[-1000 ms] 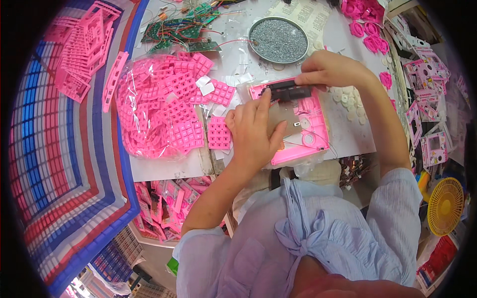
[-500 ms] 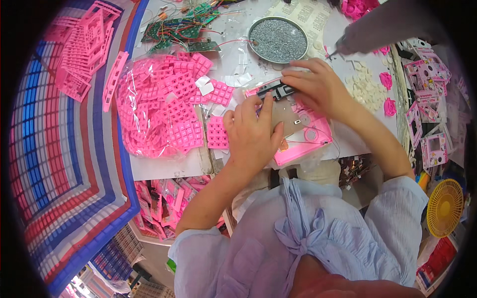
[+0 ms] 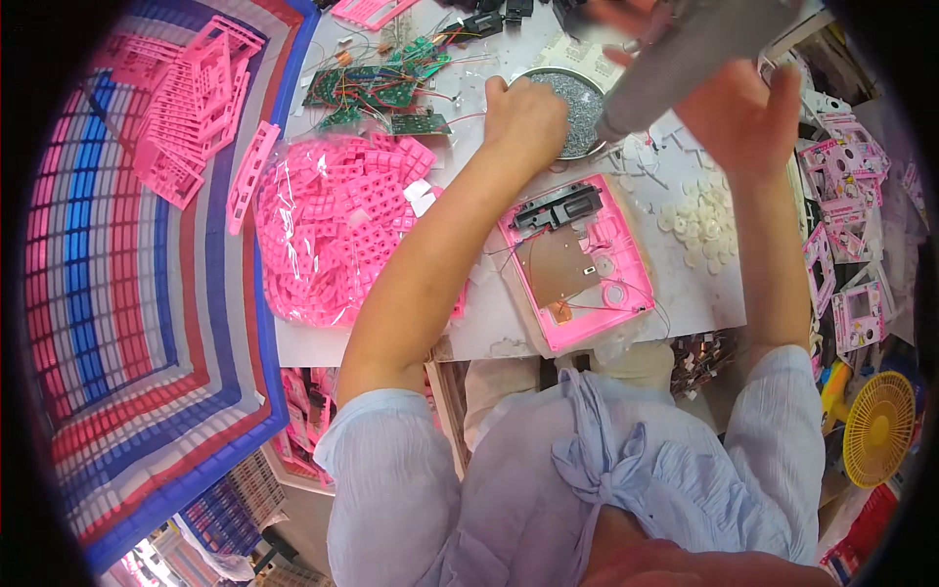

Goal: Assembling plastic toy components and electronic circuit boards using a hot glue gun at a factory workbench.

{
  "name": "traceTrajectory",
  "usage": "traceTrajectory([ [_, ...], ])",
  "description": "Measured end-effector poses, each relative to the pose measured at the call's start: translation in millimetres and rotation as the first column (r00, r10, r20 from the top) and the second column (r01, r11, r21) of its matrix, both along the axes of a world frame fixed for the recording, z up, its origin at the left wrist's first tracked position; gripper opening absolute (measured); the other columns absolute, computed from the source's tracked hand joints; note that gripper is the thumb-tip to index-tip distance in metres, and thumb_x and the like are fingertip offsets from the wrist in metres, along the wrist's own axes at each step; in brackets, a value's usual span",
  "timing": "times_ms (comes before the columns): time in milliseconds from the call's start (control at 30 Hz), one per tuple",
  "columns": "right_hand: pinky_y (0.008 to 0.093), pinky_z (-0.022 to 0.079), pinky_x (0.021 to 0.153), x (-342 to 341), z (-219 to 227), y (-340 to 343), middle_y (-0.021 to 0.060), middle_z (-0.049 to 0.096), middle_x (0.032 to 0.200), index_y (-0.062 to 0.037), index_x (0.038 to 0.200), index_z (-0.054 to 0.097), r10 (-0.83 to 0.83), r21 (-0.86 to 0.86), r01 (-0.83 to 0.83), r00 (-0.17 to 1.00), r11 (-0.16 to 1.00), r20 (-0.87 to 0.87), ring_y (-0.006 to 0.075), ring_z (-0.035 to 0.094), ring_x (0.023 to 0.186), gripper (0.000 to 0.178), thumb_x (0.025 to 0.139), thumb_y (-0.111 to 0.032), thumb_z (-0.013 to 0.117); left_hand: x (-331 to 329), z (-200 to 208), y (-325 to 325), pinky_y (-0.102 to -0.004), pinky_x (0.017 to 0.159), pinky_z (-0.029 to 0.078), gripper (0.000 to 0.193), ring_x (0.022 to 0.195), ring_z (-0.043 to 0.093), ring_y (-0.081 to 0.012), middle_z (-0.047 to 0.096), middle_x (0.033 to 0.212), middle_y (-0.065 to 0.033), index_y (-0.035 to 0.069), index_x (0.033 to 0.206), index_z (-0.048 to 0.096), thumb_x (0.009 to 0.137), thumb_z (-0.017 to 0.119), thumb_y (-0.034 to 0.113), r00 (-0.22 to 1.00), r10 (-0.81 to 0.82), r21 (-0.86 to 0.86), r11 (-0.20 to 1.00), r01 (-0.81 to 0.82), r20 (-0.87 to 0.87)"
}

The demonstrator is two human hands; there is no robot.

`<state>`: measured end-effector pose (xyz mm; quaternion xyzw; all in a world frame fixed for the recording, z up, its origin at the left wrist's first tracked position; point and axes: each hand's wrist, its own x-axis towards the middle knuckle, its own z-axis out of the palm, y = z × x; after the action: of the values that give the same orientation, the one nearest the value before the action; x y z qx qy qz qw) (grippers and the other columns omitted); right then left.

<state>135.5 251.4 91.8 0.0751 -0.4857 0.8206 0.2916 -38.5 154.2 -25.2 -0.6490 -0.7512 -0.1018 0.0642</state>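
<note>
A pink plastic shell (image 3: 585, 264) lies open on the white table (image 3: 499, 328) in front of me, with a black part (image 3: 558, 207) at its top and a metal plate with thin wires inside. My left hand (image 3: 523, 115) reaches to the round dish of small screws (image 3: 579, 110), fingers bunched at its left rim; what they pinch is hidden. My right hand (image 3: 736, 115) is raised at the upper right, wrapped around a grey power screwdriver (image 3: 675, 54) that slants down toward the dish.
A clear bag of pink plastic parts (image 3: 337, 230) lies left of the shell. Green circuit boards (image 3: 377, 90) with wires sit behind it. White round pieces (image 3: 699, 217) lie right of the shell. Pink frames (image 3: 186, 108) rest on a striped cloth; a yellow fan (image 3: 878, 428) stands at lower right.
Both hands have left the pink shell. My left hand moved up to the screw dish, and my right hand rose and took hold of the grey screwdriver.
</note>
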Motion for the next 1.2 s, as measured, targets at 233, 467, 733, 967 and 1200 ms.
traceTrajectory([
  [233, 0.0327, 0.055, 0.079, -20, 31, 2, 0.0158, 0.07, 0.097, 0.0038, 0.131, 0.053, -0.378, 0.494, 0.246, 0.907, 0.834, 0.185, 0.0218, 0.07, 0.089, 0.049, 0.092, -0.022, 0.069, -8, -13, 8, -0.0478, 0.088, 0.036, 0.024, 0.089, 0.066, -0.0235, 0.073, 0.087, -0.0042, 0.014, 0.082, 0.076, 0.089, 0.06, 0.03, 0.998, 0.034, -0.005, 0.999, -0.035, -0.051],
  [467, 0.0402, 0.052, 0.084, 10, -23, 0, 0.004, 0.054, 0.085, -0.0042, 0.123, 0.048, -0.223, 0.399, 0.128, 0.953, 0.908, 0.203, 0.0169, 0.057, 0.08, 0.041, 0.09, -0.02, 0.067, 17, 28, -44, -0.0468, 0.081, 0.034, 0.02, 0.083, 0.064, -0.0252, 0.068, 0.082, -0.0041, 0.01, 0.076, 0.068, 0.08, 0.076, 0.028, 0.877, -0.071, 0.189, 0.982, -0.023, 0.474],
  [733, 0.0288, 0.044, 0.053, 40, -9, -80, -0.0031, 0.043, 0.059, -0.0111, 0.114, 0.046, -0.128, 0.147, 0.133, 0.991, 0.98, -0.049, 0.0099, 0.042, 0.051, 0.034, 0.094, -0.028, 0.069, 93, 28, -128, -0.0437, 0.086, 0.031, 0.014, 0.082, 0.058, -0.0188, 0.066, 0.09, 0.0005, 0.012, 0.091, 0.068, 0.08, 0.076, 0.014, 0.868, -0.28, 0.407, 0.908, 0.101, 0.409],
  [967, 0.0308, 0.045, 0.051, 36, -12, -87, 0.0061, 0.051, 0.066, -0.0009, 0.109, 0.045, -0.047, 0.061, 0.053, 0.994, 0.997, -0.1, 0.0108, 0.047, 0.051, 0.03, 0.088, -0.008, 0.065, 98, 30, -131, -0.0409, 0.084, 0.031, 0.018, 0.077, 0.059, -0.0174, 0.066, 0.09, 0.0009, 0.011, 0.093, 0.067, 0.079, 0.077, 0.013, 0.851, -0.32, 0.482, 0.871, 0.091, 0.416],
  [1200, 0.0296, 0.044, 0.051, 31, -17, -85, 0.0028, 0.049, 0.064, -0.0045, 0.112, 0.045, -0.04, 0.074, 0.046, 0.996, 0.996, -0.079, 0.0101, 0.045, 0.05, 0.028, 0.092, -0.012, 0.063, 95, 25, -127, -0.0394, 0.079, 0.03, 0.023, 0.072, 0.056, -0.0164, 0.067, 0.086, 0.0021, 0.013, 0.09, 0.066, 0.072, 0.081, 0.014, 0.882, -0.331, 0.56, 0.823, 0.096, 0.336],
])
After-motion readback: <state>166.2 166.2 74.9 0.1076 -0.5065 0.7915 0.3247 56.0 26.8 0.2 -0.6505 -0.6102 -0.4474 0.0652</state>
